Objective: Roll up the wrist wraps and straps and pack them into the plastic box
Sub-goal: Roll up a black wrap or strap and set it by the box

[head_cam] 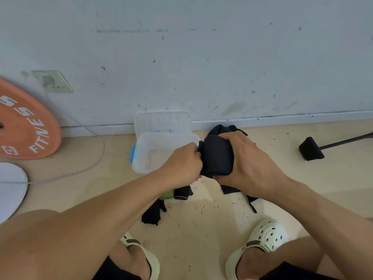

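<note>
A black wrap roll [217, 158] is held in the air just right of the clear plastic box [145, 150]. My right hand [248, 160] curls around the roll from the right. My left hand [184, 163] pinches the roll's left end. The box sits open on the floor by the wall, its lid [162, 121] leaning behind it. More black straps [153, 214] lie on the floor below my hands, one beside a green piece [167, 194], and another black strap [250, 201] trails under my right wrist.
An orange weight plate [24, 126] leans on the wall at the left, with a white disc [10, 188] and a grey cable [90, 164] near it. A black rubber foot on a rod [310, 148] lies at the right. My feet in pale clogs [264, 239] are near the bottom.
</note>
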The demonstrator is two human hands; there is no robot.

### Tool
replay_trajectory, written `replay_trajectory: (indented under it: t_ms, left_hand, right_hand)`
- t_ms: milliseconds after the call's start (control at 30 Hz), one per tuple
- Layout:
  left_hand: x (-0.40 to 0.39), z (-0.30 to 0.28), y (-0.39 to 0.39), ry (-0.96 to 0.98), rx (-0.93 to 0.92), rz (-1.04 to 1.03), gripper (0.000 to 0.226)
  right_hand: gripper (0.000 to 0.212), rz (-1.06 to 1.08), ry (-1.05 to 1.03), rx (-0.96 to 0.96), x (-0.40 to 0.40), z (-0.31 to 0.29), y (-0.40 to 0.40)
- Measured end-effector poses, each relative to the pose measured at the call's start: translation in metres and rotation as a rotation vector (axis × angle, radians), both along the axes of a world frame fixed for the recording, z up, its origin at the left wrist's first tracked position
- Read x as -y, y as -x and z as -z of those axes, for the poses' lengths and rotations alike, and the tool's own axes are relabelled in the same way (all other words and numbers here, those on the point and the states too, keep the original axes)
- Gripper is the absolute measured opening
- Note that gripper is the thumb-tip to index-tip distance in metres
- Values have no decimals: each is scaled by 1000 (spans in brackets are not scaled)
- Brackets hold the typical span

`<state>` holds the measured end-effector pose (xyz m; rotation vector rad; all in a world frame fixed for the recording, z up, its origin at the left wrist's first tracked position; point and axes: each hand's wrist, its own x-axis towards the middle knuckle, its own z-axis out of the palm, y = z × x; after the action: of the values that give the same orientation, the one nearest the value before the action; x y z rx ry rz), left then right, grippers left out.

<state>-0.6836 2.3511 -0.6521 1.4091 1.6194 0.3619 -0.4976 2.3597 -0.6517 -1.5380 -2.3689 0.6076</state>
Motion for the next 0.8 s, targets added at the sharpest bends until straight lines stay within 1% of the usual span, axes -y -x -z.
replay_trajectory:
  t_ms: [33,100,133,200,233,267,333,400,433,500,533,600,667,700,733,800]
  left_hand:
    - [2,2,-1,-5,8,-11,25]
    - [4,6,-3,34,102,-52,30]
    - [6,7,-4,59,157,-73,35]
    - [8,8,-7,106,190,-77,55]
    - [10,8,-8,133,186,-55,56]
    - [11,7,-9,150,172,-35,51]
    - [10,9,-8,174,134,-35,42]
    - [8,13,0,164,86,-33,42]
    - [7,15,3,129,39,-2,44]
    - [10,18,6,67,-34,89,38]
    - [14,20,6,57,-16,102,29]
    - [23,28,4,101,91,56,12]
    - [30,35,3,146,143,33,7]
    - [33,39,4,143,128,39,8]
    - [35,43,5,139,117,48,14]
    - [40,48,5,172,135,47,40]
  right_hand:
    - [76,-1,-5,21,0,2,0]
    - [75,-6,9,41,0,4,0]
    - [75,-8,19,55,0,6,0]
    - [77,-11,30,101,2,12,1]
    - [79,-12,32,108,4,16,2]
    - [81,-21,31,104,6,19,4]
    - [96,-83,61,115,6,23,5]
    - [116,-131,201,115,1,18,2]
    - [119,-124,296,82,-3,14,0]
    - [114,-63,399,-19,-10,12,-4]
    - [109,-24,408,-64,-11,15,-3]
    - [96,43,437,-122,-8,25,2]
    - [86,108,483,-132,-2,37,9]
    - [83,144,504,-136,0,40,12]
    - [80,173,526,-148,0,42,14]
    - [76,229,579,-196,0,44,17]
